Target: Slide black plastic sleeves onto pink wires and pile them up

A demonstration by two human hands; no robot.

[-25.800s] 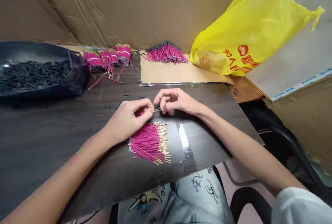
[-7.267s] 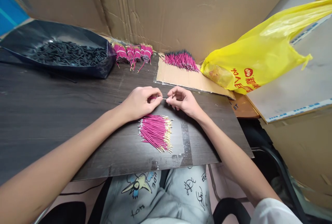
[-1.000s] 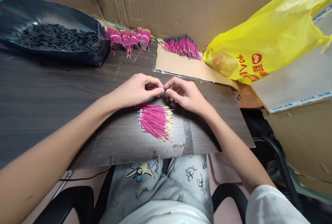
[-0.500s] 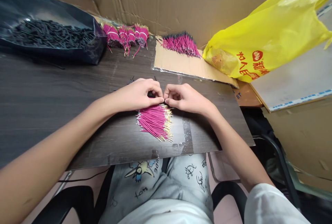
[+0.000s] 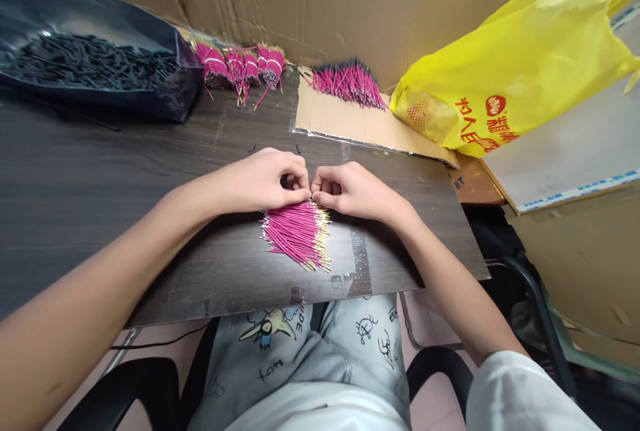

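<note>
Two hands make two grips, left grip [image 5: 275, 181] and right grip [image 5: 353, 188], over one surface [image 5: 100, 178]. Nearer the person than the grips: one heap of pink wires [image 5: 295, 234], too many to count. Beyond the left grip: at least four banded bundles [image 5: 215, 66], one dark bag [image 5: 125, 104]. Beyond the right grip: one cardboard sheet [image 5: 350, 126], one yellow bag [image 5: 525, 64].

Left fingers [image 5: 297, 197] and right fingers [image 5: 327, 199] nearly meet — by gold-tipped pink wires [image 5: 294, 234].
</note>
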